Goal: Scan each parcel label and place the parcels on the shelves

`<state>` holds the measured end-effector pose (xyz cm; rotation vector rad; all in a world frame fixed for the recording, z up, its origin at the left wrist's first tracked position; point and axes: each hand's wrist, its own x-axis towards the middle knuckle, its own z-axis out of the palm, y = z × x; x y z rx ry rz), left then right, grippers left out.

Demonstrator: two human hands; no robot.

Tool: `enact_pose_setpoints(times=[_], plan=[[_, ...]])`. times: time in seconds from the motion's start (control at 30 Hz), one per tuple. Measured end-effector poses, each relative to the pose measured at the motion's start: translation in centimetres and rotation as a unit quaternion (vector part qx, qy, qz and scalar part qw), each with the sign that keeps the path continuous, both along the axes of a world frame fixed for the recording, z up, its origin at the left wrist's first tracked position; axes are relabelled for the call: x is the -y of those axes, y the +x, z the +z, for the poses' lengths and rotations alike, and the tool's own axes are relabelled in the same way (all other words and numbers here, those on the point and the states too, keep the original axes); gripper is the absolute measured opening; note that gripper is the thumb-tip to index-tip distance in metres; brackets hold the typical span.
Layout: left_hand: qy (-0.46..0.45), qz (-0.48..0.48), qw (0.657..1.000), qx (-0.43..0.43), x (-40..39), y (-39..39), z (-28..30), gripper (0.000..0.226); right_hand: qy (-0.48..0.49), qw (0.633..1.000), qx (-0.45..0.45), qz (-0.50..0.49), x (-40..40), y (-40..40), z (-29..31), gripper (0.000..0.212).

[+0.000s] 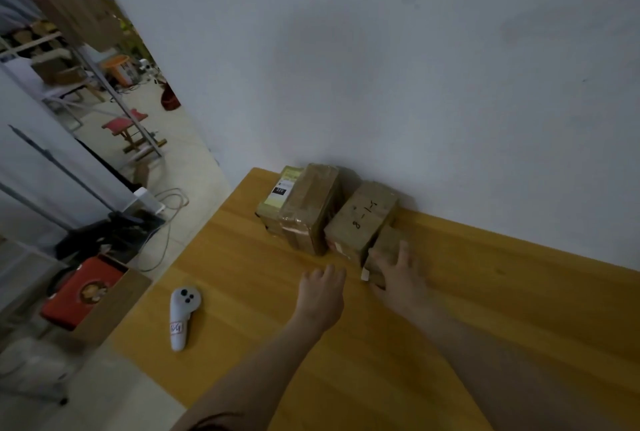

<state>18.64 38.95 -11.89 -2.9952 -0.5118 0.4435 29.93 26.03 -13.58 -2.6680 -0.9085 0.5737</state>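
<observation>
Parcels (360,219) sit against the wall on the desk (242,292). Right hand (398,274) lies on the nearest small parcel (382,250), grip spread over it; left hand (322,292) hovers alongside, fingers relaxed, holding nothing.

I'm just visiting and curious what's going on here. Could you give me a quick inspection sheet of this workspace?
Surface: wooden table against a white wall.
Job's things: several brown parcels by the wall; white handheld scanner lying untouched.
Clutter: nothing seen on the table.
Hands: right hand rests on the nearest small parcel; left hand open, reaching beside it.
Cables: white cable on the floor.
Surroundings: red stool, shelving, red box.
</observation>
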Motion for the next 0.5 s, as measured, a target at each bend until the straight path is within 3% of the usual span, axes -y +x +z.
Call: enact_pose_setpoints(times=[0.23, 0.5], plan=[[0.001, -0.014, 1.000, -0.008, -2.8, -0.2, -1.8, 0.052, 0.002, 0.999, -0.035, -0.041, -2.2, 0.5, -2.5, 0.066], [0.011, -0.022, 0.999, -0.021, -4.1, -1.4, -2.3, 0.055, 0.059, 0.987, -0.024, -0.146, -2.2, -0.5, -2.4, 0.046]])
